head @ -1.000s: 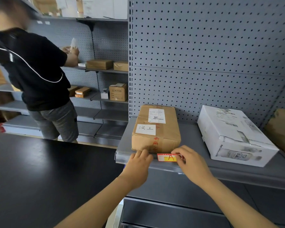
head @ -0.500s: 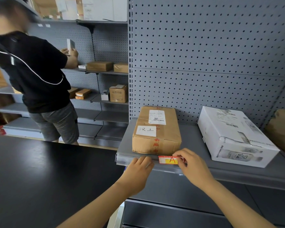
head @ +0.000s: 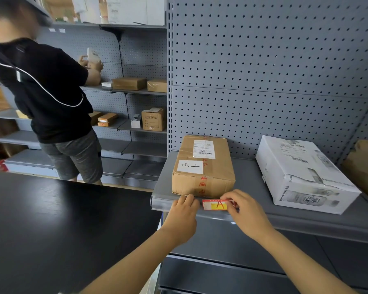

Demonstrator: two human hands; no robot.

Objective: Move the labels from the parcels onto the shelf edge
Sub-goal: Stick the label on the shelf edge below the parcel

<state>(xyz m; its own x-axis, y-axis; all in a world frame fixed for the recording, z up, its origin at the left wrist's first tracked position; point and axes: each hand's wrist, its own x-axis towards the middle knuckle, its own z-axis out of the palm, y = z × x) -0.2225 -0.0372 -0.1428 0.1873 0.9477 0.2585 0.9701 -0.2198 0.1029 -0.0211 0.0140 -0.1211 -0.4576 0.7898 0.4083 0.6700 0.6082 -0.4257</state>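
Right, your right hand [head: 245, 211] pinches the label [head: 216, 204] on the shelf edge [head: 164, 203] below the brown parcel [head: 203, 166], left hand [head: 184, 211] pressing beside it.

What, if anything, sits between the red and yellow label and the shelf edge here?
Nothing visible. The red and yellow label already lies against the shelf edge, below the brown parcel. The left hand and right hand flank it, fingers at its ends.

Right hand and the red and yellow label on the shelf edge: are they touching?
Touching. The head view shows the right hand with its fingertips pinching the right end of the label against the shelf edge.
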